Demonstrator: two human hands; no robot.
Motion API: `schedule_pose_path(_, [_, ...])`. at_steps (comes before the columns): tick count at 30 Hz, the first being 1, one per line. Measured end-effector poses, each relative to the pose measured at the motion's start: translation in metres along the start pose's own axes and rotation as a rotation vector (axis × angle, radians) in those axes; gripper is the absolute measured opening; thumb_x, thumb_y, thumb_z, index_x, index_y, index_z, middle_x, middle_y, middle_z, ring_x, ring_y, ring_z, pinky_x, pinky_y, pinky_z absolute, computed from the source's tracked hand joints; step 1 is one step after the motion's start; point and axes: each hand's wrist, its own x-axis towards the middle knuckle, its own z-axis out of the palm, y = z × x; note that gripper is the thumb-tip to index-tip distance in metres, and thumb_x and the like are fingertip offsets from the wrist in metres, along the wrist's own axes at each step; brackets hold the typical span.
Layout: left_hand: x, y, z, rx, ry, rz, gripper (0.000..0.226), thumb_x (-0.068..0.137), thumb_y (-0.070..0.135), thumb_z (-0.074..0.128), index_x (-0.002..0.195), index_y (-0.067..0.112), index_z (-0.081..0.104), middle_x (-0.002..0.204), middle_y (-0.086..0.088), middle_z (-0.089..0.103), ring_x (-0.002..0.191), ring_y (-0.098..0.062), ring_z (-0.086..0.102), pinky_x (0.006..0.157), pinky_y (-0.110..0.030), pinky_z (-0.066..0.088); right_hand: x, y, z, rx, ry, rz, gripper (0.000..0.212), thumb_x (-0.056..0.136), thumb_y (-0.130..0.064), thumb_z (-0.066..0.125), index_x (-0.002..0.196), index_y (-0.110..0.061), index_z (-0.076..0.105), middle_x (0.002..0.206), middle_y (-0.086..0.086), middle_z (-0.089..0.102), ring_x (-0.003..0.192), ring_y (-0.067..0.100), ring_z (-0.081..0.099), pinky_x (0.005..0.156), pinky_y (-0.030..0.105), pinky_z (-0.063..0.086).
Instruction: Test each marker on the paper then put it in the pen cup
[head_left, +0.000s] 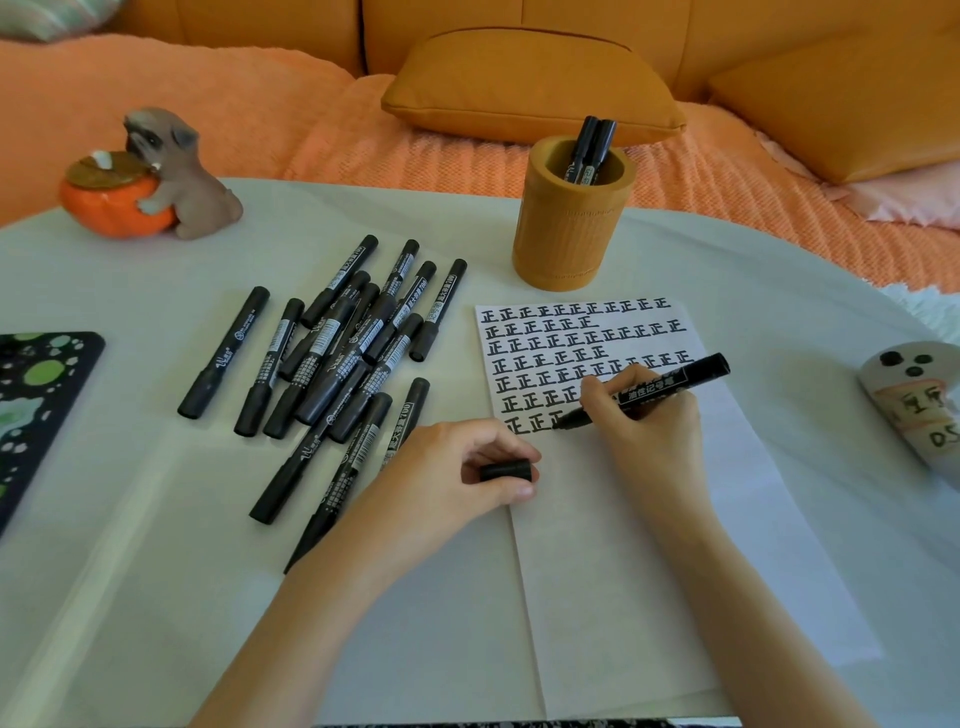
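Far left of my table: a grey-brown dog figurine (179, 176) leans against a round orange pot (117, 205) with a brownish lid.
At my left edge: a black board (36, 405) blotched with green and white lies flat, cut off by the frame.
At my right edge: a white rounded object (909, 400) with dark dots and handwritten marks.
Surface: a pale table (130, 571).
Beyond it: an orange blanket (260, 119) on a mustard sofa (779, 31), with a mustard cushion (530, 88) facing me.

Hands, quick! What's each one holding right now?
Left hand: fingers curled round the black marker cap.
Right hand: grips the uncapped marker, its tip on the paper.
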Motion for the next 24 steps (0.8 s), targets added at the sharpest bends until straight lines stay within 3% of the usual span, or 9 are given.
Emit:
schedule_pose_path(13, [0.0,0.001,0.0001,-0.027,-0.011,-0.007,0.02,0.078,0.009,0.074,0.093,0.023,0.071,0.089,0.012,0.075,0.086,0.003,0.067,0.081,-0.008,0.047,0.0009,-0.0008,-0.003,-0.011,0.049,0.007,0.031,0.086,-0.014,0.059,0.06,-0.013,0.043,0.038,-0.012,0.033,0.041,0.006,0.029,0.04,0.013,0.023])
schedule_pose_path(24, [-0.0005,0.0018,-0.0005,0.005,-0.008,-0.013,0.02,0.078,0.013,0.074,0.093,0.026,0.071,0.09,0.016,0.074,0.088,0.005,0.067,0.086,-0.01,0.048,0.002,-0.0015,-0.0043,0.005,0.052,0.034,0.027,0.084,-0.012,0.059,0.062,-0.009,0.044,0.042,-0.012,0.033,0.044,0.006,0.029,0.041,0.013,0.024])
